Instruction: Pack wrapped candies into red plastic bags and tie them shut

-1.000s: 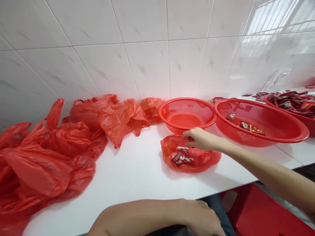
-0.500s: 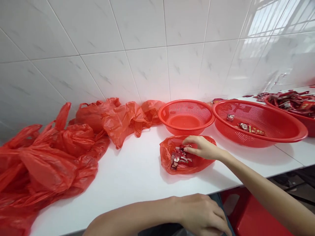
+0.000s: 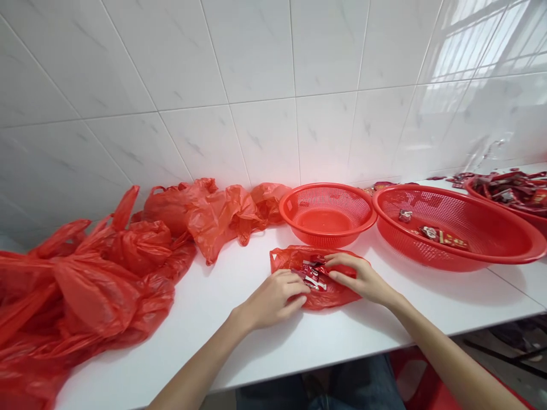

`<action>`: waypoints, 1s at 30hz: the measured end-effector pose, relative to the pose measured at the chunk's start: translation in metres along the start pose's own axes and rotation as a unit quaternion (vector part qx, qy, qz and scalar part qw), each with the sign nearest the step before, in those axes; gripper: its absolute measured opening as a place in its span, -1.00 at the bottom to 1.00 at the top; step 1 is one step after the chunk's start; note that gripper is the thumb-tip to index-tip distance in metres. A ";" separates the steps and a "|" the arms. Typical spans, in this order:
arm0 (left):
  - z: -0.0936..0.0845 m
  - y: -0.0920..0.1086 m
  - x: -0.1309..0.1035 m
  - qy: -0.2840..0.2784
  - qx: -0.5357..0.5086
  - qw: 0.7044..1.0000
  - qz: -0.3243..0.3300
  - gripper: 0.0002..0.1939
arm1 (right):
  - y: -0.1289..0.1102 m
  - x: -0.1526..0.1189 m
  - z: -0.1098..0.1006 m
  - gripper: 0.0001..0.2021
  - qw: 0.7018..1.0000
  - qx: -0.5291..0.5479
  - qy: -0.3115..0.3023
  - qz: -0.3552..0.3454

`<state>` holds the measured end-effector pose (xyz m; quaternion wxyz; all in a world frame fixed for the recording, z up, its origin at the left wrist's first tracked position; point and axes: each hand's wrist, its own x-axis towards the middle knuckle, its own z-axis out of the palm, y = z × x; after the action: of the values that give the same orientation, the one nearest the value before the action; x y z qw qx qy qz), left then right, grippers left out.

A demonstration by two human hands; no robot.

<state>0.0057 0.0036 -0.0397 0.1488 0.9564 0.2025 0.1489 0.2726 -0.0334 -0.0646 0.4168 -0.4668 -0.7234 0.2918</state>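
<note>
The left hand (image 3: 280, 296) reaches up from the lower left, back upward, its fingers bent over the near left side of the open bag (image 3: 331, 300); whether they pinch the plastic cannot be told. The right hand (image 3: 359, 278) comes in from the lower right, palm down, fingers pointing left over the bag's right part, thumb and forefinger parted in an open grip beside the small packets (image 3: 315, 277). Whether it touches them is unclear. The red bag lies on the white worktop (image 3: 226, 290), in front of the round basket (image 3: 327, 238), its mouth facing up and its long axis running left to right. The packets lie inside at mixed angles. A larger basket (image 3: 433, 259) stands to the right, and crumpled red bags (image 3: 100, 290) lie well to the left.
</note>
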 end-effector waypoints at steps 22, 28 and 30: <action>0.049 0.077 0.132 -0.141 -0.076 0.986 0.042 -0.77 | -0.035 0.085 -0.045 -0.75 0.874 0.433 0.201 0.091; 0.064 0.084 0.169 0.009 -0.152 0.988 -0.036 -0.77 | -0.098 0.045 -0.069 -0.83 0.854 0.442 0.272 0.016; 0.069 0.081 0.189 0.041 -0.210 0.974 -0.075 -0.77 | -0.115 0.025 -0.078 -0.79 0.840 0.431 0.330 -0.011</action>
<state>0.2223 -0.0007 -0.0324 0.3491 0.8789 0.2435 0.2154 0.2859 -0.0526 0.0747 0.7933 -0.3004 -0.3492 0.3981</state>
